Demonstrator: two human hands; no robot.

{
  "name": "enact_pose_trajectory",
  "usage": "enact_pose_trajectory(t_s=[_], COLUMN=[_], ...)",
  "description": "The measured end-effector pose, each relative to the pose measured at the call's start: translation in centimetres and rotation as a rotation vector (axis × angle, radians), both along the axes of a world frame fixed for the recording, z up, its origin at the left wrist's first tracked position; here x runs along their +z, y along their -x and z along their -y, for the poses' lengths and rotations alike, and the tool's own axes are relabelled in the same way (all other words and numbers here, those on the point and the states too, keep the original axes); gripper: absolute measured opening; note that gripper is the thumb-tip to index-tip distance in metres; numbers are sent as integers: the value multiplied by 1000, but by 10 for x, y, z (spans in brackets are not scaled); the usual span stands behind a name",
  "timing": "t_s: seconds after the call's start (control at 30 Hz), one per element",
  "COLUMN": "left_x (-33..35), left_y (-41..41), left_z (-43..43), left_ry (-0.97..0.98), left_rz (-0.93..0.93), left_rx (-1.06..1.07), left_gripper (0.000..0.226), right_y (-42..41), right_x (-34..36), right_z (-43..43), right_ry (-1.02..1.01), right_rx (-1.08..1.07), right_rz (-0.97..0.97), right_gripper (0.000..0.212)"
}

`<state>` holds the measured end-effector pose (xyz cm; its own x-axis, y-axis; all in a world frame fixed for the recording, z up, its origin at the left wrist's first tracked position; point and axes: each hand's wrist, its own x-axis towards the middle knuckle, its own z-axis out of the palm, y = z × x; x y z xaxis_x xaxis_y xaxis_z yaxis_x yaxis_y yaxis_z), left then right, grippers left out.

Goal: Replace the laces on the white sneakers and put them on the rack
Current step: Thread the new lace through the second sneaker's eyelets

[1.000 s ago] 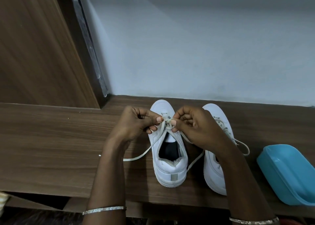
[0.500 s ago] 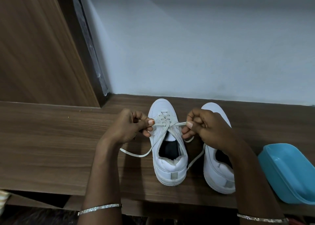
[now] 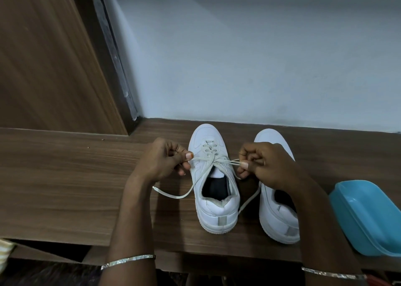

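Note:
Two white sneakers stand toes to the wall on a brown wooden shelf [image 3: 65, 177]. The left sneaker [image 3: 214, 199] carries a white lace [image 3: 173, 195] threaded through its eyelets. My left hand [image 3: 162, 162] pinches a loop of the lace at the shoe's left side. My right hand [image 3: 264, 164] pinches the other loop at its right side, with the lace stretched tight across the tongue. Loose lace ends trail down on both sides of the shoe. The right sneaker [image 3: 280, 218] is partly hidden behind my right hand and forearm.
A light blue plastic tub [image 3: 368, 220] lies on the shelf at the right edge. A pale wall [image 3: 260, 58] stands right behind the shoes. A wooden panel [image 3: 43, 58] rises at the left. Below the shelf's front edge is a dark gap.
My hands have drawn apart from the middle of the shoe, pulling the lace loops out sideways and taut. My right hand has come off the right sneaker's front.

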<state>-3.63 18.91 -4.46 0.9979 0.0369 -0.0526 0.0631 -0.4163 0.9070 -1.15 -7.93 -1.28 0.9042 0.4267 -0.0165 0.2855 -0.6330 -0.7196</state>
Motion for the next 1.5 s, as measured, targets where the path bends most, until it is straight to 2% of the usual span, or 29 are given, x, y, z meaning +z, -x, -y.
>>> enact_pose_trajectory(t_s=[0.17, 0.3, 0.5, 0.6, 0.73, 0.8, 0.93, 1.03, 1.1, 1.17, 1.23, 1.37, 1.5], left_x=[-2, 0, 13, 14, 12, 16, 17, 14, 12, 9, 6, -6, -18], left_y=[-1, 2, 13, 11, 3, 1, -2, -3, -5, -6, -6, -8, -10], left_z=[-1, 2, 8, 10, 14, 22, 39, 40, 36, 31, 27, 16, 10], left_ry=[-52, -20, 150, 178, 39, -53, -254, -195, -129, -40, -37, -216, -210], left_rz=[9, -10, -51, -16, 165, 200, 240, 252, 240, 210, 199, 179, 93], left_rx=[15, 1, -51, -46, 50, 34, -105, -110, -104, -74, -19, 58, 28], left_gripper=[17, 16, 10, 26, 42, 40, 25, 7, 4, 10, 15, 21, 19], right_y=[-2, -1, 3, 1, -2, -2, -2, -2, -2, 1, 6, 14, 15], right_x=[-4, -3, -3, -6, -8, -10, -9, -7, -4, 4, 14, 22, 22], right_z=[-1, -1, -8, -15, -24, -24, -24, -24, -25, -25, -24, -24, -22], right_ry=[67, 24, -81, -105, -107, -63, -36, -79, -131, -245, -338, -200, -116], right_rx=[1, -6, -38, -76, -143, -99, -34, -72, -114, -99, -10, 257, 297], right_rz=[92, 62, -29, 31, 140, 144, 102, 107, 109, 37, -116, -415, -460], right_gripper=[17, 17, 11, 10, 16, 19, 4, 12, 15, 15, 17, 26, 27])
